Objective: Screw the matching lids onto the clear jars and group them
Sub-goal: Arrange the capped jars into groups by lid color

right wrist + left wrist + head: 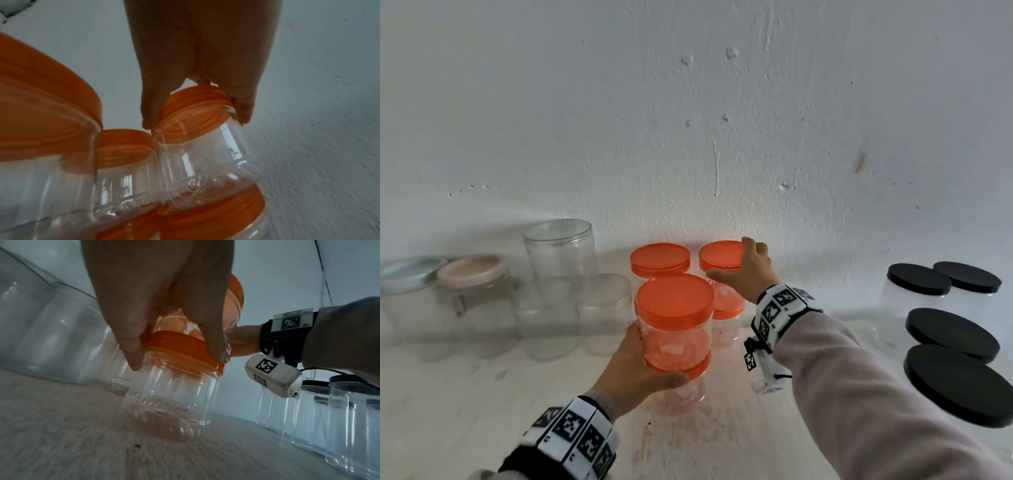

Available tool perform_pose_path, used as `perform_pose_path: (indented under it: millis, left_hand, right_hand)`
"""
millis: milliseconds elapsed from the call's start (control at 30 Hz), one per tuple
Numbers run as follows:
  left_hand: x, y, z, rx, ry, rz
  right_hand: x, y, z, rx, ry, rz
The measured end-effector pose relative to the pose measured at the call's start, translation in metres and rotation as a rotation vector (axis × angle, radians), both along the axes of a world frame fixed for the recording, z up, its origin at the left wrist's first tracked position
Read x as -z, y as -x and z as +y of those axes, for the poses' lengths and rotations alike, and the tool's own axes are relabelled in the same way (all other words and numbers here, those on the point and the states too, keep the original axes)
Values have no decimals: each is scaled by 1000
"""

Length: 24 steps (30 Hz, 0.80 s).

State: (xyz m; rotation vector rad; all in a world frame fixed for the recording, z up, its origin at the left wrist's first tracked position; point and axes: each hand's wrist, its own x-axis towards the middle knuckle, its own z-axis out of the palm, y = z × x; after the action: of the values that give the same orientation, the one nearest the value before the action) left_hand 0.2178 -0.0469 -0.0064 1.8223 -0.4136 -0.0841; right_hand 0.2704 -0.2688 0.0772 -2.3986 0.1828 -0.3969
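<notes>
Both hands [635,366] [748,270] outstretched, gripping orange-lidded jars [675,329]

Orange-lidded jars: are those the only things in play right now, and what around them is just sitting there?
In play:
left hand gripping the front stack of orange-lidded jars
right hand on the back right stack's lid
third stack

Sitting idle:
black-lidded jars
clear jars on the left
pink-lidded jar

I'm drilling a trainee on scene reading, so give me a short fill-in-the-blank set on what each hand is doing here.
1. The left hand holds a stack of two jars with ____ lids.
2. The right hand grips the ____ of the rear right orange-lidded jar.
3. The jars at the far right wear ____ lids.

Missing words: orange; lid; black
</notes>
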Motion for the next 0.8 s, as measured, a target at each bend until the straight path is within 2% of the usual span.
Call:
perform_pose_path:
  millis: [533, 800]
  left_hand:
    - [-3, 2, 2, -25, -102, -8]
    - [-6, 5, -2, -7, -47, -34]
  right_hand:
    - [-3, -5, -1, -76, 16, 15]
    - [1, -4, 2, -86, 39, -1]
